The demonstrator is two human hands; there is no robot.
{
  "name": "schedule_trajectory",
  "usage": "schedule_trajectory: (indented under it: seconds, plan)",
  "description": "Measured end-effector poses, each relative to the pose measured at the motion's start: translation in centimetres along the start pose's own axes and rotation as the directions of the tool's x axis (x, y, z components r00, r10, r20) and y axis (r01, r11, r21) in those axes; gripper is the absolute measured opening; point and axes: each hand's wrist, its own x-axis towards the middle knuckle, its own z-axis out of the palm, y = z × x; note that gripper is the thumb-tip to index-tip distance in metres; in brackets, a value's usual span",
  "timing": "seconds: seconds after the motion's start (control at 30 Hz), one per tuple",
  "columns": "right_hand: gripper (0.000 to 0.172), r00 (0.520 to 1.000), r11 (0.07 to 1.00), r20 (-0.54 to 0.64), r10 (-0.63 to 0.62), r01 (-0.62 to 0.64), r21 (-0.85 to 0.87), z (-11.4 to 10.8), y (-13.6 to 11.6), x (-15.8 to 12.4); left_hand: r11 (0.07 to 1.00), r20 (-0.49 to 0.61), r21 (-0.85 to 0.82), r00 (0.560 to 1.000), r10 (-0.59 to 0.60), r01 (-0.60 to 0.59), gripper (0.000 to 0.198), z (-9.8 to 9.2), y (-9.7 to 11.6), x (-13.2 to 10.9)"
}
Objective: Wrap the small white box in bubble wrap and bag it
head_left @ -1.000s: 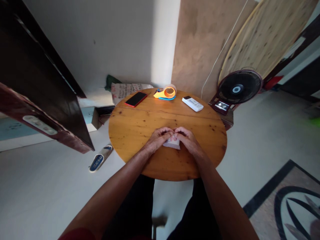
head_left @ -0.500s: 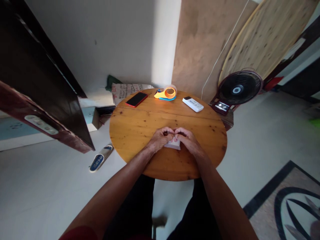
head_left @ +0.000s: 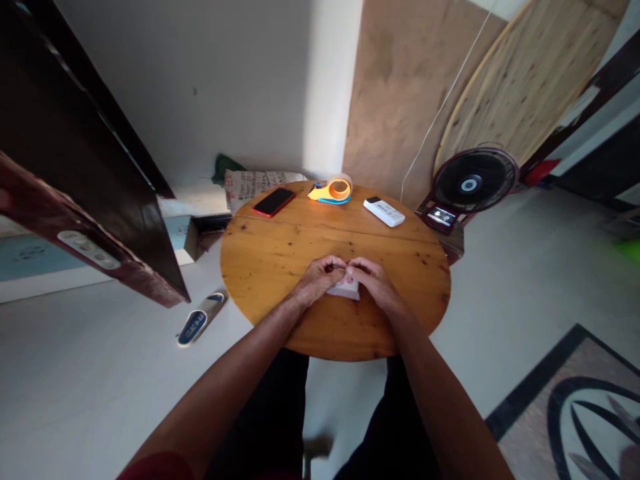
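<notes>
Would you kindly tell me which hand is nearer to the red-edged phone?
Left. The left hand is on the wearer's side of the phone, somewhat to its right; the right hand lies farther right.

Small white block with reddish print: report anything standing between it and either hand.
Nothing visible does: the left hand and right hand both touch the white block. The orange-and-blue tape dispenser lies beyond both.

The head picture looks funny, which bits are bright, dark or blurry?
In the head view, the white wall is bright in one strip, grey elsewhere; the wooden panel at left is very dark; the green thing at the right edge is blurred, and print on the packet looks fuzzy.
</notes>
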Motion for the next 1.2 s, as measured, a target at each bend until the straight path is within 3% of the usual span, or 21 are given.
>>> schedule_trajectory:
  seconds: [0.27,0.53,0.7,0.83,0.93,1.07,1.2]
  plan:
    - [0.006,1.0,1.0,-0.004,0.003,-0.003,-0.001,-0.2,0.2,0.1,1.0,-0.008,-0.012,1.0,-0.005,0.005,0.021,0.0,-0.1,0.1]
    - [0.014,0.98,0.98,-0.197,-0.036,0.073,0.185,-0.5,2.1,1.1,0.986,-0.164,-0.166,0.985,-0.049,0.021,0.023,-0.5,0.0,0.6]
    - [0.013,0.97,0.97,-0.244,0.011,0.048,0.238,-0.4,2.3,1.2,0.967,-0.176,-0.253,0.984,-0.011,-0.035,0.019,-1.0,-0.5,1.2]
    - [0.011,0.976,0.974,-0.213,-0.041,0.087,0.21,-0.6,2.0,0.9,0.955,-0.187,-0.294,0.982,-0.027,-0.03,0.018,-1.3,-0.8,1.3]
    - [0.013,0.987,0.98,-0.126,-0.104,0.124,0.158,-0.8,1.5,0.4,0.955,-0.188,-0.294,0.982,-0.025,-0.032,0.019,-1.3,-0.9,1.3]
    - [0.027,0.998,0.991,0.012,-0.056,0.054,0.125,-0.8,0.8,-0.1,0.956,-0.183,-0.293,0.983,-0.02,-0.035,0.019,-1.3,-0.8,1.2]
    - [0.035,0.999,0.999,0.049,-0.014,0.012,0.052,-0.5,0.7,0.0,0.953,-0.191,-0.301,0.981,-0.035,-0.024,0.019,-1.2,-0.6,1.0]
